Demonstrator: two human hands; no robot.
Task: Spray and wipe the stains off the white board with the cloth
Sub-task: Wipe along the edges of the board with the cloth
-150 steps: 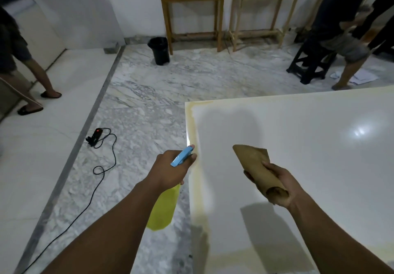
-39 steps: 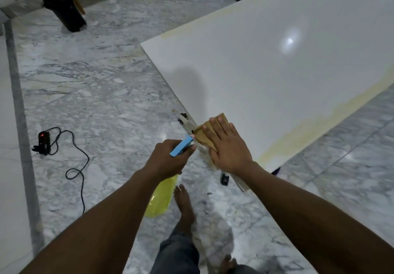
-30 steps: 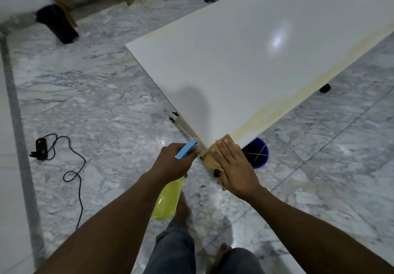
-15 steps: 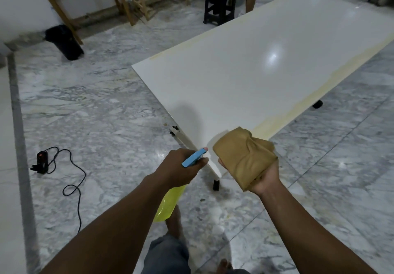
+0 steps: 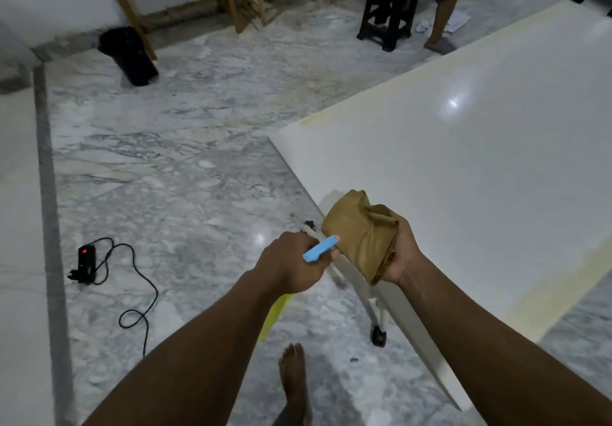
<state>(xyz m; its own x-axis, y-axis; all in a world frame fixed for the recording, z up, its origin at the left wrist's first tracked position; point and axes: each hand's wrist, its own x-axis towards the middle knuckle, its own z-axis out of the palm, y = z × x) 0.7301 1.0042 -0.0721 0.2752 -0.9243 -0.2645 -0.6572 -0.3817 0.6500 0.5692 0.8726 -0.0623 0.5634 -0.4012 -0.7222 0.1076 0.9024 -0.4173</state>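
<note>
Head-worn view, down over hands (image 5: 347, 260)

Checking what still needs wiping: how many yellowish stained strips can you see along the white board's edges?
2. One strip runs along the far edge of the white board; the other runs along the right-hand edge. Parts beyond the frame or under the cloth may hide more.

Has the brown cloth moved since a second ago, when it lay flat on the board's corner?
Yes. The cloth has come up off the white board; it sits bunched in the right hand, raised above the board's left edge.
</note>
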